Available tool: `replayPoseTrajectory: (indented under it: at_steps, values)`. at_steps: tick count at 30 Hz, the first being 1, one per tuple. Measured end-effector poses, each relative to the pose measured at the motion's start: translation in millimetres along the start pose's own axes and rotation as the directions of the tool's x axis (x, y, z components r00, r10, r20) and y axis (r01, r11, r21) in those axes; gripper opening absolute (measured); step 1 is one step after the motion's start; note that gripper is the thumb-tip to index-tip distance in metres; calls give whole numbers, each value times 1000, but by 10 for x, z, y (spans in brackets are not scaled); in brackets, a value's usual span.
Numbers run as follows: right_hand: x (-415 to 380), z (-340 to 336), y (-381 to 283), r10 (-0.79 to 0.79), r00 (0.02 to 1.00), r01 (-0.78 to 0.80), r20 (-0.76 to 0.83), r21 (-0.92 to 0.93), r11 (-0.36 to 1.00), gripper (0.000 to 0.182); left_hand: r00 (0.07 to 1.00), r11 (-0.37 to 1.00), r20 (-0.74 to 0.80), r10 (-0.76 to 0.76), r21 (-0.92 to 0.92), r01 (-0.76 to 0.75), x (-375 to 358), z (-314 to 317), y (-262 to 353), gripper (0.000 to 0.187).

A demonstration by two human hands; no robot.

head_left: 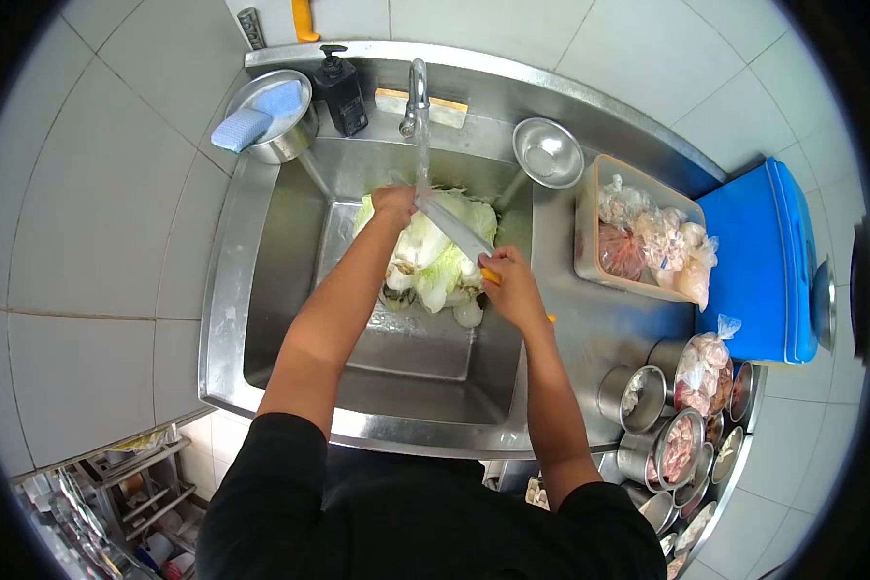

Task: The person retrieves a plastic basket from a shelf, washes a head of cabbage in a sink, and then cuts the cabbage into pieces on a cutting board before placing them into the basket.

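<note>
Right hand (514,290): grip wrapped round the knife's orange handle (491,276)!
Left hand (393,205): curled at the blade (457,230); can't tell how tightly.
Knife (466,239): over the cabbage (437,275) in the sink (290,329), tap (418,89) running.

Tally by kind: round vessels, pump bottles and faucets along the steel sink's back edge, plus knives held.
Round vessels: 2 (deep steel pot, shallow steel bowl)
Black plastic pump bottle: 1
Curved chrome faucet: 1
Orange-handled knife in right hand: 1
Total: 5

Glossy metal sink (406,387); knife handle (491,275) seemingly plastic.
</note>
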State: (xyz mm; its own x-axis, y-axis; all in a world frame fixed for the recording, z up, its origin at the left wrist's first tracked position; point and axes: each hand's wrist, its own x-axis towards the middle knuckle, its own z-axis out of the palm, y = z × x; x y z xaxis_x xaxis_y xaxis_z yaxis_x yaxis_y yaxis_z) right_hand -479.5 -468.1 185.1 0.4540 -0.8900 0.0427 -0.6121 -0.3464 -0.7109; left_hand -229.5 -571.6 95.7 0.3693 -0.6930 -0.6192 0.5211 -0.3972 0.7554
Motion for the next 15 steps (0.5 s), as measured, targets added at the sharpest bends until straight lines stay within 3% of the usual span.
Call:
replayPoseTrajectory:
  at_steps: [2, 4, 5, 6, 9, 11, 12, 14, 15]
  values:
    - [-78, -54, 44, -7, 1000, 7, -9, -8, 1000, 35, 999, 995, -31, 25, -92, -28, -63, -43, 77, 19]
    - [-141, -152, -11, 7, 1000, -7, 4, -19, 1000, 34, 993, 995, -69, 99, 17, -98, 225, -166, -22, 17]
    - [-170, -189, -26, 21, 1000, -21, 18, -27, 999, 33, 902, 638, 169, 398, 655, -404, 1074, -425, -438, 18]
    - [-192, -207, -13, 24, 1000, -23, 19, -29, 999, 33, 903, 640, 170, 395, 654, -404, 1090, -481, -436, 18]
    - [-199, -227, 25, 62, 998, -62, 7, -46, 997, 35, 907, 917, -268, 325, 324, -232, 881, -559, -258, 34]
    - [-66, -162, 76, -20, 1000, 17, -23, -128, 992, 32, 841, 984, -515, 165, 29, -175, 620, -591, -58, 45]
    - [46, -110, 65, -27, 999, 24, -21, -123, 992, 32, 837, 983, -521, 169, 30, -180, 273, -564, 72, 45]
    - [365, 75, -9, -78, 995, 80, 55, -44, 996, 27, 938, 994, -343, 54, -68, -82, -568, -362, 207, 45]
    - [595, 270, -63, -131, 989, 132, 72, -11, 991, 26, 976, 996, -216, 34, -72, -51, -598, -393, 81, 42]
